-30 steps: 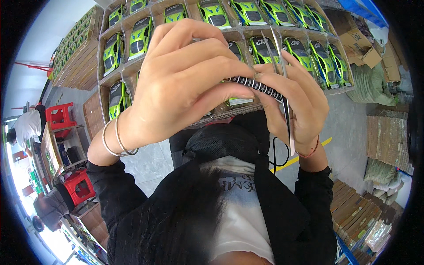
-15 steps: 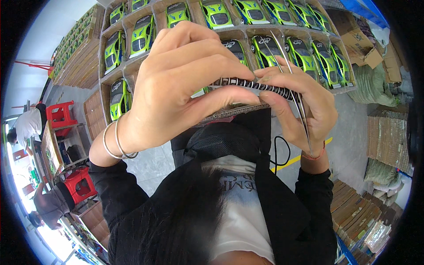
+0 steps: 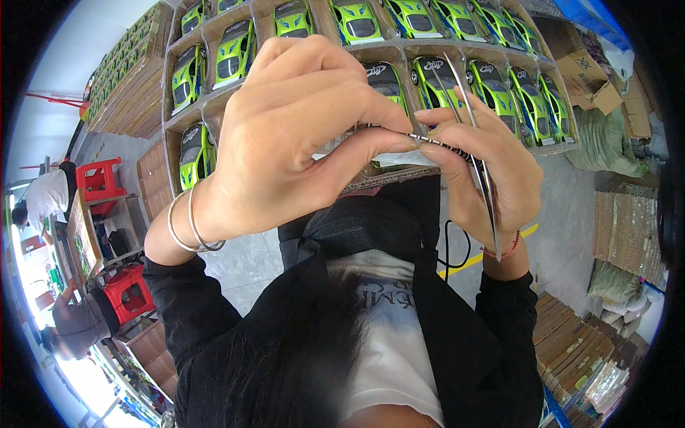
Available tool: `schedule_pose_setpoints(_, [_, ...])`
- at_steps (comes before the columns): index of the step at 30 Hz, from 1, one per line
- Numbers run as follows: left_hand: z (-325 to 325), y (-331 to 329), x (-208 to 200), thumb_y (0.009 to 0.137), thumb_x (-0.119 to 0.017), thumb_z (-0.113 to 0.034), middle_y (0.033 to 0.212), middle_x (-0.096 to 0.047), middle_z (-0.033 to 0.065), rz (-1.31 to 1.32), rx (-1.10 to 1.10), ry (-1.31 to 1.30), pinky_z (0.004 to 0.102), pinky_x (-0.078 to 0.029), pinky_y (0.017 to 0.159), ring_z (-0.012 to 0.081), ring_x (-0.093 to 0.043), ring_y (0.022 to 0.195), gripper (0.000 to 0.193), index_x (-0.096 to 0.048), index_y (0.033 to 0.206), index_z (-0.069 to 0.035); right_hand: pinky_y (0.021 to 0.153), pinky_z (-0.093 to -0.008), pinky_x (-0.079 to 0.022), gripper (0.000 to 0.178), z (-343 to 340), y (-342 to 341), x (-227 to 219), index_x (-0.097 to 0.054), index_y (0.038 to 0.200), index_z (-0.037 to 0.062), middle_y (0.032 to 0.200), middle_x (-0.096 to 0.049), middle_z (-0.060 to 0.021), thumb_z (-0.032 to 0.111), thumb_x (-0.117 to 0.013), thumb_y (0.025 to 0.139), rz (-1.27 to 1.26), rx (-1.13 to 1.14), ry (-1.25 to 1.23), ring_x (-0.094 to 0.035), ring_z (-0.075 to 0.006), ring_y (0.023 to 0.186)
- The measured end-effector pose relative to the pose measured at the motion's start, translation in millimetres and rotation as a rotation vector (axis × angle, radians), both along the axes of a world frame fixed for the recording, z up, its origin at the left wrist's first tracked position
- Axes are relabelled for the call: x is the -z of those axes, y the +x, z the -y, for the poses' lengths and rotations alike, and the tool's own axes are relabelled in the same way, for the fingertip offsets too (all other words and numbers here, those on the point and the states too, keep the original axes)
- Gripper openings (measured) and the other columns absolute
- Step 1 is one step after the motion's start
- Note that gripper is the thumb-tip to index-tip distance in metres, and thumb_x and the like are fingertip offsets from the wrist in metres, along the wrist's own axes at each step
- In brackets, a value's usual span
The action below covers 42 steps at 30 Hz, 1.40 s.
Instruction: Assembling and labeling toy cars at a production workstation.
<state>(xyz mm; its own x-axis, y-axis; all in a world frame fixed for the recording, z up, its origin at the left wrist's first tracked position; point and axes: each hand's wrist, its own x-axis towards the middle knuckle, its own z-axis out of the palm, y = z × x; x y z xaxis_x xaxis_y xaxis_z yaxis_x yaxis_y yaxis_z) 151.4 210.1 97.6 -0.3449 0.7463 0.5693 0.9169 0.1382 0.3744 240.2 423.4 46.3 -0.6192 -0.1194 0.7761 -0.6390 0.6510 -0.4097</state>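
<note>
the left hand [image 3: 307, 135] has its grip pinched, thumb to forefinger, on a thin black-and-white striped strip [image 3: 444, 145]; the right hand's [image 3: 496, 160] grip is closed on the other end, also holding metal tweezers [image 3: 489, 200], points apart. the strip is raised near a cardboard tray [image 3: 399, 175] of green toy cars [image 3: 359, 21].

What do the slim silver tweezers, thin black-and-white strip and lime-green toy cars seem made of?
Slim silver tweezers: likely metal, smooth; bright sheen. Thin black-and-white strip: perhaps plastic film or sticker paper, being thin and curved; nearly edge-on, finish unclear. Lime-green toy cars: probably plastic, glossy; highlights on the bodies.
</note>
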Motion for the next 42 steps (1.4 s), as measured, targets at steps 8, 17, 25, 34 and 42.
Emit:
schedule_pose_setpoints(8, [1, 2, -1, 0.067, -0.084, -0.001, 0.082, -0.070, 0.0045, 0.026, -0.058, 0.027, 0.0335, -0.047, 0.078, 0.0228, -0.062, 0.084, 0.023, -0.073, 0.088, -0.005, 0.098, -0.0534, -0.051, 0.015, 0, 4, -8, -0.065, 0.097, -0.0052, 0.082, -0.070, -0.0134, -0.005, -0.072, 0.084, 0.051, -0.049, -0.014, -0.074, -0.0334, 0.086])
schedule_pose_setpoints(17, [4, -3, -3, 0.070, -0.083, -0.001, 0.081, -0.069, 0.0035, -0.015, 0.001, 0.003, 0.0335, -0.046, 0.080, 0.0211, -0.063, 0.083, 0.020, -0.074, 0.087, -0.005, 0.095, -0.0468, -0.052, 0.021, -2, 9, -16, -0.067, 0.097, -0.0019, 0.084, -0.072, -0.0131, -0.001, -0.078, 0.078, 0.186, -0.046, -0.111, -0.071, -0.0265, 0.081])
schedule_pose_setpoints(25, [3, 2, 0, 0.070, -0.084, -0.003, 0.084, -0.070, 0.0035, 0.091, -0.090, 0.022, 0.0316, -0.046, 0.080, 0.0192, -0.063, 0.085, 0.020, -0.074, 0.087, -0.005, 0.093, -0.0371, -0.053, 0.023, -7, 15, -5, -0.068, 0.095, -0.0007, 0.087, -0.074, -0.0132, -0.002, -0.082, 0.076, 0.254, -0.071, -0.348, -0.073, -0.0216, 0.083])
schedule_pose_setpoints(34, [-10, 7, -7, 0.066, -0.085, -0.008, 0.087, -0.070, 0.0030, -0.149, -0.103, 0.007, 0.0351, -0.045, 0.086, 0.0224, -0.062, 0.092, 0.026, -0.074, 0.089, -0.008, 0.102, -0.0547, -0.049, 0.015, -8, 15, -8, -0.065, 0.097, -0.0046, 0.086, -0.072, -0.0200, -0.008, -0.070, 0.083, 0.178, -0.053, -0.079, -0.072, -0.0290, 0.090])
schedule_pose_setpoints(42, [-9, 7, -4, 0.069, -0.081, -0.005, 0.081, -0.066, 0.0025, -0.011, 0.016, -0.070, 0.0358, -0.040, 0.083, 0.0223, -0.061, 0.086, 0.020, -0.073, 0.087, -0.008, 0.089, -0.0392, -0.057, 0.025, -6, 17, -4, -0.071, 0.096, 0.0024, 0.083, -0.072, -0.0075, 0.000, -0.082, 0.074, 0.205, -0.040, -0.194, -0.070, -0.0244, 0.075])
